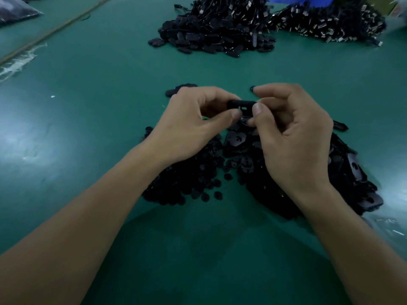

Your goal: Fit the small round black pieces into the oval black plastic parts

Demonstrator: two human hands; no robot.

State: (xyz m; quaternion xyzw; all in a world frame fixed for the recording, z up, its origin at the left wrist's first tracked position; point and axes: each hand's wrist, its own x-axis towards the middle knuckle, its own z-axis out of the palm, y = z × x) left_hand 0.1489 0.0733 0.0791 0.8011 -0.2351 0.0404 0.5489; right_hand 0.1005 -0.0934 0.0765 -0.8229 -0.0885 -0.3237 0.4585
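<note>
Bare forearms (88, 216) cross the smooth green counter (99, 95). The left hand (189, 126) and right hand (293, 137) each keep a pinching grip on one glossy black oval part (241, 105), mid-counter (thumbs hide its underside). Below lie small round pieces (187, 183) at left and flat ovals (343, 179) at right. Corded heaps (215, 34) crowd the far edge.

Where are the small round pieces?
Head view: the small round pieces lie on the green table under the left hand, left of the oval parts pile.
</note>
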